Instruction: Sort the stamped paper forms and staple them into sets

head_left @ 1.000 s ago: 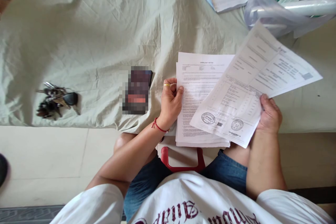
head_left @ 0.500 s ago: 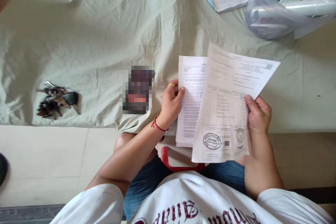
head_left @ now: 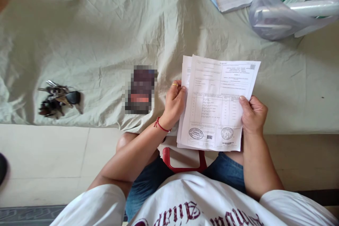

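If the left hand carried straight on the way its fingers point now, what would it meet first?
The left hand grips the left edge of the paper stack, fingers pointing right across the pages. Going on, it would slide over the top sheet and likely meet the right hand holding the opposite edge.

Pixel-blurred dark object [head_left: 141, 89] beside keys [head_left: 57, 99]
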Demonstrator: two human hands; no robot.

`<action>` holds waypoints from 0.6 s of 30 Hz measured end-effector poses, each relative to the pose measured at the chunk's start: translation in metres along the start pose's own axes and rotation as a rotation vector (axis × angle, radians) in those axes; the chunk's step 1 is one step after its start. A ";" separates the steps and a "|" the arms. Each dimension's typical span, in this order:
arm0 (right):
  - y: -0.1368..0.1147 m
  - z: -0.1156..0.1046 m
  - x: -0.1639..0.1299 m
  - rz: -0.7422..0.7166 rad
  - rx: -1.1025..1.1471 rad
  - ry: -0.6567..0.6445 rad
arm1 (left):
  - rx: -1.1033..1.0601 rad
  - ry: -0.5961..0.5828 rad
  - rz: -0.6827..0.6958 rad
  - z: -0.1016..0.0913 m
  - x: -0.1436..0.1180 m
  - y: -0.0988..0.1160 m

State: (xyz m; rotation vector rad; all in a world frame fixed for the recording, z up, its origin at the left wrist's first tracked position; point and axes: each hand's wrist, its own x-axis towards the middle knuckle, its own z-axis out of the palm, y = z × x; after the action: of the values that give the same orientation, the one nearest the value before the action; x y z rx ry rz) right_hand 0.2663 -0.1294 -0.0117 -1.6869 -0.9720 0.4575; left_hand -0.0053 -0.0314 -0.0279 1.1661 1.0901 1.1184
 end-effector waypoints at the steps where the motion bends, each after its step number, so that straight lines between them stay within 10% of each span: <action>1: 0.000 0.001 -0.001 -0.008 -0.016 -0.002 | -0.003 -0.002 -0.004 0.000 0.000 0.001; 18: 0.011 0.008 -0.001 0.024 -0.010 -0.003 | 0.092 0.014 0.055 0.004 -0.004 0.001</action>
State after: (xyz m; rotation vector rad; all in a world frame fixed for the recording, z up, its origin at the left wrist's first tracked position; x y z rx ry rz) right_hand 0.2641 -0.1261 -0.0249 -1.7091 -0.9581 0.4715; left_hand -0.0016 -0.0357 -0.0267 1.2686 1.1362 1.1306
